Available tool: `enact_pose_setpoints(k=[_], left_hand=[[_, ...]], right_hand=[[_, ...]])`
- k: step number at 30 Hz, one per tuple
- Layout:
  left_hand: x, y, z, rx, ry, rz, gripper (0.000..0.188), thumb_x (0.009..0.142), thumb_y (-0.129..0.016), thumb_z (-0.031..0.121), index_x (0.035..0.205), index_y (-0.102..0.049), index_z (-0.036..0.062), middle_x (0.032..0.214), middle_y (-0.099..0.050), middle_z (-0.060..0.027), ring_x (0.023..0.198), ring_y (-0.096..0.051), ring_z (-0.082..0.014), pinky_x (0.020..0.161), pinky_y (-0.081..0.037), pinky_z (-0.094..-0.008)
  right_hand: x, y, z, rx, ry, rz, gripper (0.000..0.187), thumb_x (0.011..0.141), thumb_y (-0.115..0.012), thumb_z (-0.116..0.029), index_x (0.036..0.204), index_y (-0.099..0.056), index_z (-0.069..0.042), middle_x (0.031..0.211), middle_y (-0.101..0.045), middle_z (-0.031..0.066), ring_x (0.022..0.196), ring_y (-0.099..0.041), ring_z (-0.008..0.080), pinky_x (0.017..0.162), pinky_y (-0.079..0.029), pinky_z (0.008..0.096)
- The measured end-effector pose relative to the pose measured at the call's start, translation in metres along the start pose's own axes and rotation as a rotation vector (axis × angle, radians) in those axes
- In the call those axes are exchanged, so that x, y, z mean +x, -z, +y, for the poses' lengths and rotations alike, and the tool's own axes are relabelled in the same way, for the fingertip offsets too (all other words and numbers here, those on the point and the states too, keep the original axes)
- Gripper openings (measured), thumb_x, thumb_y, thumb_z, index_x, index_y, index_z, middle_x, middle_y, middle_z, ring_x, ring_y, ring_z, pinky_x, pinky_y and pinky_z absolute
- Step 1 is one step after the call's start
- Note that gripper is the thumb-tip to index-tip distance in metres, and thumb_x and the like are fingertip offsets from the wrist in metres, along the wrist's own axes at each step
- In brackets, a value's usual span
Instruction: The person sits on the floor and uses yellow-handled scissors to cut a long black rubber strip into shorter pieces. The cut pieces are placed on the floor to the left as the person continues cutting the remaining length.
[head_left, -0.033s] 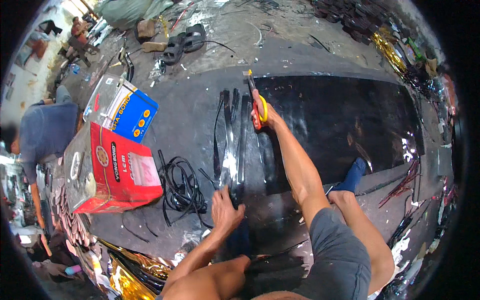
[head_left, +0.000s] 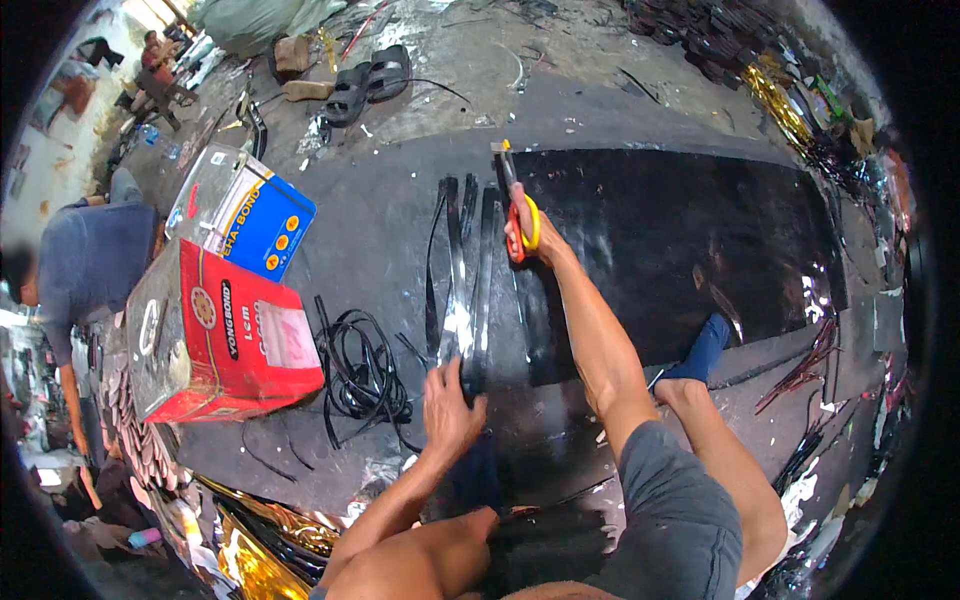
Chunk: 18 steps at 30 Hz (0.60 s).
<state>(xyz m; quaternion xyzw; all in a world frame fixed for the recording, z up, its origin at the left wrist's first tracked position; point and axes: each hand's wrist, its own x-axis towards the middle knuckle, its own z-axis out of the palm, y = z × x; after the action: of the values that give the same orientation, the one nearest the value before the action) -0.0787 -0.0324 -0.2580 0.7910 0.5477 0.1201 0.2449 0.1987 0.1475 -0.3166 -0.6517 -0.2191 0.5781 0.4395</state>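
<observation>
My right hand is closed around scissors with yellow and red-orange handles. Their dark blades point away from me, over the far left corner of a wide black glossy sheet on the floor. Nearer to me and to the left, my left hand lies with its thumb spread from the fingers. Its fingertips touch the near part of several long black strips, which run away from me beside the sheet's left edge. My hand hides the strips' near ends.
Left of the strips is a coil of black strip. Beyond it stand a red box-shaped can and a blue one. Black sandals lie farther off. My blue-socked foot rests on the sheet. Another person bends at far left.
My left hand has shifted slightly forward along the strips. The right hand with the scissors stays in nearly the same place.
</observation>
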Motion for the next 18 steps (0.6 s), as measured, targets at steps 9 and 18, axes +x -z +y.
enact_pose_setpoints(k=[9,18], left_hand=[[0.128,-0.055,-0.036,0.339,-0.671,-0.197,0.069,0.086,-0.059,0.036,0.146,-0.032,0.0128,0.153,-0.028,-0.007,0.139,-0.028,-0.031,0.111,-0.028,-0.0477],[0.167,-0.012,-0.046,0.829,-0.333,-0.199,0.068,0.085,-0.055,0.044,0.145,-0.037,0.016,0.152,-0.032,-0.0057,0.143,-0.018,-0.0321,0.115,-0.011,-0.0554]], right_hand=[[-0.142,0.021,0.083,0.379,0.135,0.054,0.075,0.084,-0.033,-0.078,0.072,-0.049,-0.006,0.05,-0.044,0.0048,0.039,-0.046,0.0171,0.041,-0.042,0.0304],[-0.207,0.06,0.121,0.384,0.115,0.216,0.079,0.082,-0.034,-0.08,0.072,-0.052,-0.004,0.049,-0.045,0.0043,0.039,-0.048,0.0157,0.04,-0.042,0.0294]])
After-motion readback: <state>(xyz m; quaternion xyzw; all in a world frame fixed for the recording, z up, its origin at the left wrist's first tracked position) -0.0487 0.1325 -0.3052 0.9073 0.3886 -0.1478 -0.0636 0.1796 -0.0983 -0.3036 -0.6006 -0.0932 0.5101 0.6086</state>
